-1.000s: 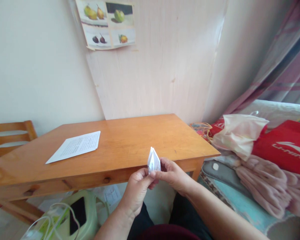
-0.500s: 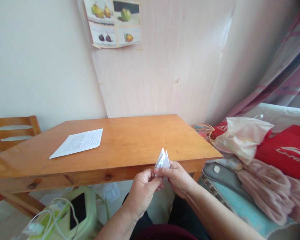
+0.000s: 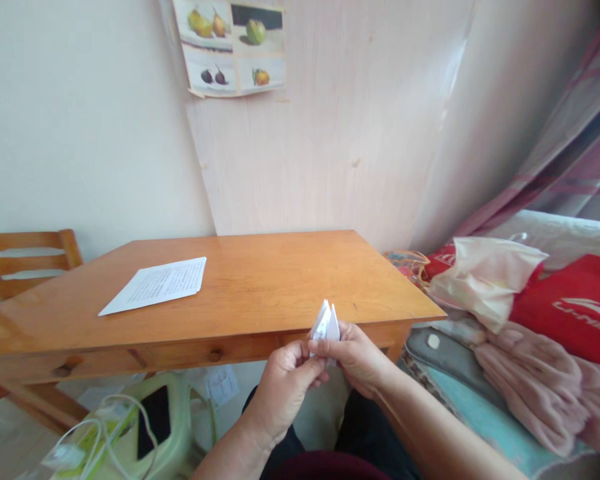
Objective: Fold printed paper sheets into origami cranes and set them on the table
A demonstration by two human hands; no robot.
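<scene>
A small folded white paper piece (image 3: 326, 322) with pointed tips stands up between my two hands, just in front of the near edge of a wooden table (image 3: 260, 280). My left hand (image 3: 286, 387) pinches its lower part from the left with thumb and fingers closed. From the right, my right hand (image 3: 356, 357) grips the same piece, thumb laid across its base. Both hands hover over my lap, apart from the table. The lower part of the paper is hidden by my fingers.
A printed sheet (image 3: 157, 284) lies on the table's left side. A wooden chair (image 3: 27, 257) stands at far left. Below left is a pale green stool (image 3: 170, 427) with white cables. At right, a bed holds a red bag (image 3: 575, 313), plastic bag (image 3: 480, 273) and pink blanket (image 3: 540, 380).
My hands and the folded paper have shifted slightly right and down; the paper's tips now show as two points instead of one. The camera view has drifted a little.
</scene>
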